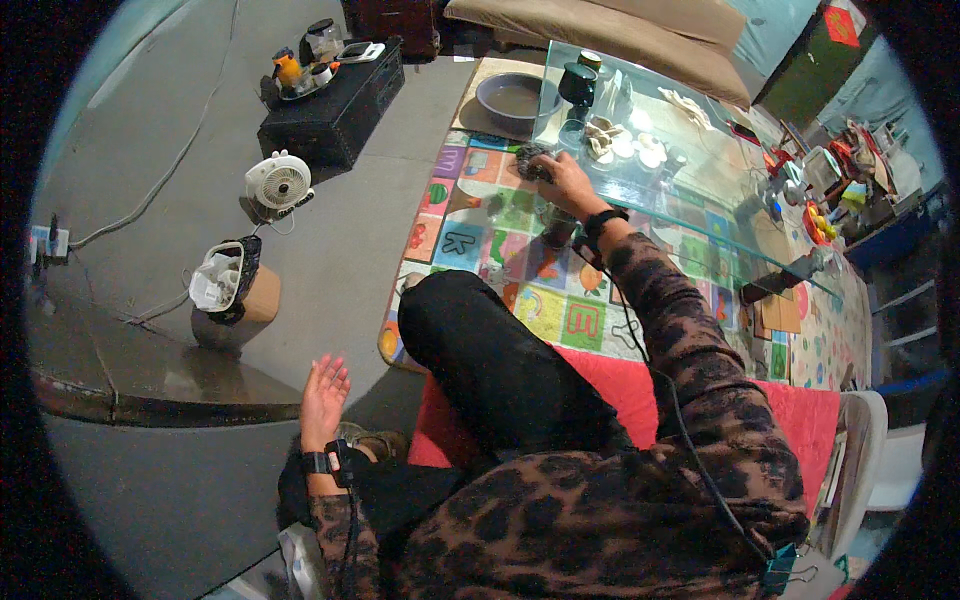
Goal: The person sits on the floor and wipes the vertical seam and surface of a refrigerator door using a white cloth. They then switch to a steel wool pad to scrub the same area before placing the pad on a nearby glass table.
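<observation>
My right hand (566,180) is shut on a dark, tangled scourer-like bundle (532,162) at the left edge of a glass tabletop (675,180), above a colourful patterned mat (510,202). Just beyond it stands a round grey basin (514,97) with cloudy liquid. White, rounded pieces and crumpled brownish ones (604,139) lie to the right of that hand, near a dark stemmed object (579,86). My left hand (326,386) is held out over the floor at the left, palm up with fingers apart, holding nothing.
On the left floor are a white fan (281,184) and a lined waste basket (216,283), with cables nearby. A black box (330,112) bears a tray of containers. A beige sofa (600,26) stands beyond the glass. A fruit bowl (816,223) is at the right.
</observation>
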Demonstrator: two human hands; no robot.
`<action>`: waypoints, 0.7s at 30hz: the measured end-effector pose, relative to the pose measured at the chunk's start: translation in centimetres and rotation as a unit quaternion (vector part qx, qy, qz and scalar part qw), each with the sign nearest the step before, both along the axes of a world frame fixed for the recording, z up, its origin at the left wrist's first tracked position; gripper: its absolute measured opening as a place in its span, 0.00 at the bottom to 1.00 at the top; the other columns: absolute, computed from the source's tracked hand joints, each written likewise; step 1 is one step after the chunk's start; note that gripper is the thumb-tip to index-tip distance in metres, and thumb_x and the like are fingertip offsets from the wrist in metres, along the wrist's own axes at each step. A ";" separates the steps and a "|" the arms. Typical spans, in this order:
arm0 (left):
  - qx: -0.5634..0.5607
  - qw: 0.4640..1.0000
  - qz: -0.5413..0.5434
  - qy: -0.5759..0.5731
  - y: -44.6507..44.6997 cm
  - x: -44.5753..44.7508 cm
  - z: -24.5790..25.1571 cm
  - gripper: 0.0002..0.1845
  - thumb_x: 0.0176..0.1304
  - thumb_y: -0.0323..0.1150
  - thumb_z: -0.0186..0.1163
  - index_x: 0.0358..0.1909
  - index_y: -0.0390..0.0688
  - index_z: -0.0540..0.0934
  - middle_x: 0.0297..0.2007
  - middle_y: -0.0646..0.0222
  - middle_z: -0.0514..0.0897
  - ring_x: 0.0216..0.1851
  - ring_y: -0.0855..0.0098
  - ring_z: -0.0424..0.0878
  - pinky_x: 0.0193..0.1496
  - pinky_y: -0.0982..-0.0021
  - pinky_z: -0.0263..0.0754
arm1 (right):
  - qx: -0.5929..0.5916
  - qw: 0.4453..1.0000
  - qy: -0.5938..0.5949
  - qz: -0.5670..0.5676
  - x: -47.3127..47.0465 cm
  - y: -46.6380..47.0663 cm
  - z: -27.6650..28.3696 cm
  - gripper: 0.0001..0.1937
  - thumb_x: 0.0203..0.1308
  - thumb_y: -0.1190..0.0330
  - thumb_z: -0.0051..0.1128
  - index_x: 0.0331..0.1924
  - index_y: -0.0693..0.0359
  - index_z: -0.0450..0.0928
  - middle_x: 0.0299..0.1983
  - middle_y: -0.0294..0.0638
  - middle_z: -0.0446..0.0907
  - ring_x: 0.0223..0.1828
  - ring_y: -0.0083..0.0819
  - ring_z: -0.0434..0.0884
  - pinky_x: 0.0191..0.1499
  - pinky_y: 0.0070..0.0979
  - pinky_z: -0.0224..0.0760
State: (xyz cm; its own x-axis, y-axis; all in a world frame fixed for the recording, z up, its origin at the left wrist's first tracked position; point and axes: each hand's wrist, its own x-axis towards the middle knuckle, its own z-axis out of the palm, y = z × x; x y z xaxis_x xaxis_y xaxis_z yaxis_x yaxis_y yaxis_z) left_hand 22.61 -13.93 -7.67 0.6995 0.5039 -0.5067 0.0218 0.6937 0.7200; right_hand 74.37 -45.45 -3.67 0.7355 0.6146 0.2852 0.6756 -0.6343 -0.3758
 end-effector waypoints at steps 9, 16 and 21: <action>-0.011 0.999 0.018 0.025 1.3 -1.7 -1.3 0.27 0.74 0.50 0.54 0.64 0.41 0.70 0.56 0.64 0.77 0.52 0.69 0.76 0.57 0.66 0.73 | 0.028 0.993 0.070 -0.086 2.7 -8.1 -1.0 0.24 0.55 0.62 0.63 0.59 0.46 0.77 0.49 0.54 0.80 0.50 0.52 0.82 0.54 0.41 0.75; -0.010 1.000 -0.008 0.009 0.7 0.5 -0.9 0.27 0.74 0.50 0.55 0.63 0.40 0.71 0.55 0.63 0.78 0.52 0.69 0.76 0.56 0.65 0.73 | 0.046 0.941 0.031 -0.335 3.9 -17.5 0.9 0.20 0.56 0.59 0.59 0.50 0.60 0.83 0.43 0.54 0.86 0.45 0.49 0.85 0.49 0.40 0.78; -0.008 1.000 -0.014 0.005 0.1 1.7 -0.6 0.27 0.74 0.49 0.54 0.64 0.39 0.70 0.56 0.62 0.77 0.52 0.68 0.76 0.56 0.65 0.73 | 0.023 0.948 -0.090 -0.304 1.8 -11.3 -1.6 0.19 0.54 0.60 0.59 0.49 0.56 0.81 0.42 0.53 0.83 0.46 0.53 0.83 0.50 0.46 0.76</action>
